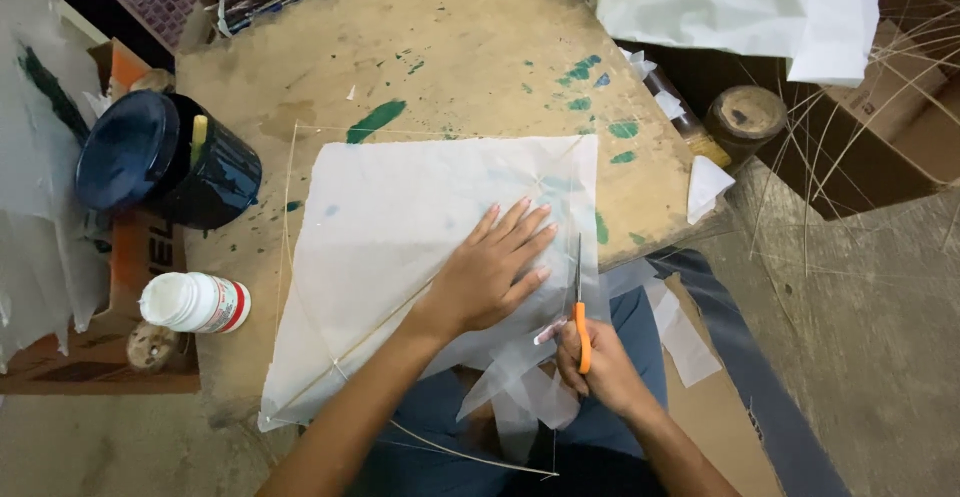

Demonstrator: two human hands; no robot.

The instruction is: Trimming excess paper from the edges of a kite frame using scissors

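While left hand [495, 269] flattens paper [400, 247], right hand [600, 362] grips scissors [580, 307]

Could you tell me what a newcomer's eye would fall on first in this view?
Probably the white paper sheet spread over thin sticks on the paint-stained board, with the left hand pressed flat on it. Beside it, the right hand holds orange-handled scissors at the sheet's right edge. A dark pot stands far left.

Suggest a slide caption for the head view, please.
Left hand flattens white paper while right hand cuts with orange-handled scissors.
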